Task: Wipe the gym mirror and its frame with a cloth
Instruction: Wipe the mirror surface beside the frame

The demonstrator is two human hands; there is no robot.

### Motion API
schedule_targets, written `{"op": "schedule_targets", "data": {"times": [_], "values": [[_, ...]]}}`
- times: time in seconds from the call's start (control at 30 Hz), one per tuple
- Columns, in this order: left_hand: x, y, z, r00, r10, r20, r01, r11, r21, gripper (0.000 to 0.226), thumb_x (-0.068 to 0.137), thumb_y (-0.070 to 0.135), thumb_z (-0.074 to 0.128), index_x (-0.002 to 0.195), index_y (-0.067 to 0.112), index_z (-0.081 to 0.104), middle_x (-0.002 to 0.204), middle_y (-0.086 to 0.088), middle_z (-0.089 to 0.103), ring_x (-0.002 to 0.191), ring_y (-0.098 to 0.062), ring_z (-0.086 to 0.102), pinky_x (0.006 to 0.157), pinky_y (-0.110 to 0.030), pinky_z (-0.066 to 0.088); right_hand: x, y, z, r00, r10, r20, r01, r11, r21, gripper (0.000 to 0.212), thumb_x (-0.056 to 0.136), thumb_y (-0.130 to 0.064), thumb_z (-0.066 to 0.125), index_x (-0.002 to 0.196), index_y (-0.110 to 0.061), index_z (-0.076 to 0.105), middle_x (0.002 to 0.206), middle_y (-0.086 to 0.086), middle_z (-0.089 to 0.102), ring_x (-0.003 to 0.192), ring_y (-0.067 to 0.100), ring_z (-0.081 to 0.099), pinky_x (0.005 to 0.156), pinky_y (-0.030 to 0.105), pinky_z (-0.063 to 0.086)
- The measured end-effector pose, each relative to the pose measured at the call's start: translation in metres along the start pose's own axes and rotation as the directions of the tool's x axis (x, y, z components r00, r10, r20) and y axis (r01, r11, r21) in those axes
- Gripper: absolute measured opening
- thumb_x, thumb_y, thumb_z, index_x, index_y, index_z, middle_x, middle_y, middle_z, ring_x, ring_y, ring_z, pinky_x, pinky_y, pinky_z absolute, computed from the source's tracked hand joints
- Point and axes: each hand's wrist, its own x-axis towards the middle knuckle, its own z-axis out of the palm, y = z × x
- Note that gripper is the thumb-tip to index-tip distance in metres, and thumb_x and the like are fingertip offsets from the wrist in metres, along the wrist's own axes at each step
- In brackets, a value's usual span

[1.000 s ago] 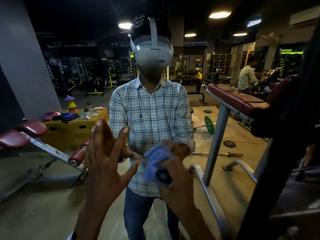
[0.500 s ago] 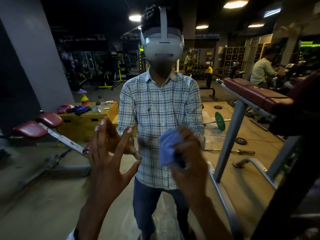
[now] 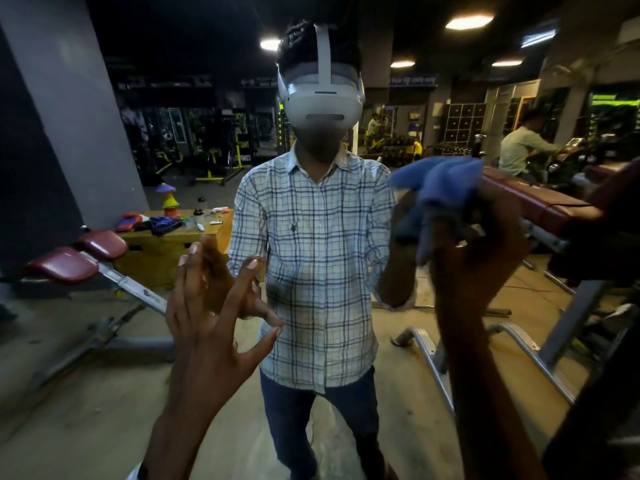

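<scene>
While close to the mirror (image 3: 104, 393), left hand (image 3: 211, 323) open-fingered, right hand (image 3: 474, 258) tight around blue cloth (image 3: 440, 181).

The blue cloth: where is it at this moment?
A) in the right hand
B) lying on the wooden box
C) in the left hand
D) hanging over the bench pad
A: the right hand grips the blue cloth in its curled fingers, while the left hand has its fingers spread and holds nothing.
</scene>
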Motion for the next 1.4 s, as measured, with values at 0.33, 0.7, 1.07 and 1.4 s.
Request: {"op": "schedule_targets", "data": {"times": [0.33, 0.7, 1.07, 1.4], "values": [[0.004, -0.022, -0.007, 0.999, 0.037, 0.015, -0.037, 0.999, -0.003, 0.088, 0.076, 0.066, 0.064, 0.155, 0.033, 0.045, 0.173, -0.016, -0.001, 0.160, -0.037, 0.003, 0.113, -0.068, 0.025, -0.017, -0.028, 0.041, 0.901, -0.162, 0.402, 0.210, 0.975, -0.079, 0.029, 0.092, -0.023, 0.070, 0.117, -0.009, 0.062, 0.112, 0.017, 0.065, 0.105, 0.029, 0.064, 0.086, 0.048, 0.053], [0.002, -0.040, -0.010, 0.998, 0.049, -0.025, -0.050, 0.998, -0.042, 0.084, 0.078, 0.063, 0.065, 0.154, 0.036, 0.041, 0.173, -0.017, 0.000, 0.160, -0.032, -0.002, 0.113, -0.066, 0.025, -0.037, -0.048, 0.061, 0.841, -0.208, 0.499, 0.294, 0.951, -0.100, 0.037, 0.090, -0.020, 0.069, 0.124, -0.017, 0.055, 0.121, 0.013, 0.063, 0.123, 0.017, 0.056, 0.105, 0.029, 0.049], [0.005, -0.065, -0.004, 0.994, -0.007, -0.108, 0.006, 1.000, -0.017, 0.104, 0.071, 0.076, 0.071, 0.157, 0.028, 0.039, 0.172, -0.015, -0.010, 0.159, -0.037, -0.006, 0.120, -0.063, 0.015, -0.088, -0.052, 0.060, 0.889, -0.107, 0.445, 0.163, 0.983, -0.089, 0.035, 0.090, -0.022, 0.073, 0.121, -0.022, 0.058, 0.120, 0.003, 0.060, 0.117, 0.009, 0.058, 0.097, 0.025, 0.048], [0.004, -0.065, -0.007, 0.992, -0.013, -0.124, 0.016, 1.000, 0.026, 0.104, 0.071, 0.078, 0.071, 0.155, 0.022, 0.045, 0.170, -0.025, 0.002, 0.159, -0.040, 0.000, 0.123, -0.055, 0.013, -0.081, -0.059, 0.079, 0.799, -0.216, 0.561, 0.239, 0.970, 0.032, 0.038, 0.082, -0.009, 0.081, 0.112, -0.020, 0.060, 0.112, 0.005, 0.065, 0.113, 0.018, 0.062, 0.095, 0.040, 0.051]]}}
